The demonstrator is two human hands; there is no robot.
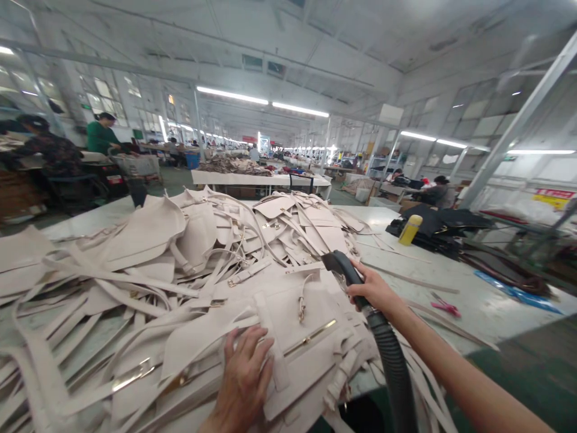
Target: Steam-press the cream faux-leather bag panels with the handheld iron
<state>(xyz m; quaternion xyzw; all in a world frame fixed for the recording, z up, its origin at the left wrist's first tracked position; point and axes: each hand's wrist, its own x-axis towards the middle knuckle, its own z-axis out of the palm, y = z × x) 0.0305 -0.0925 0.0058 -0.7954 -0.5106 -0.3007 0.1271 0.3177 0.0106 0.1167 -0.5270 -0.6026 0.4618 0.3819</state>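
My left hand lies flat, fingers spread, on a cream leather bag panel with a gold zipper and a strap buckle. It sits on top of a big heap of cream bag pieces and straps. My right hand is closed round the dark handle of a nozzle whose ribbed grey hose runs down toward me. The nozzle tip sits just right of the panel's upper edge.
The white worktable carries a yellow bottle, black bag pieces, pink snips and a blue strip. Other people work at tables far left and far right. A slanted metal post stands at the right.
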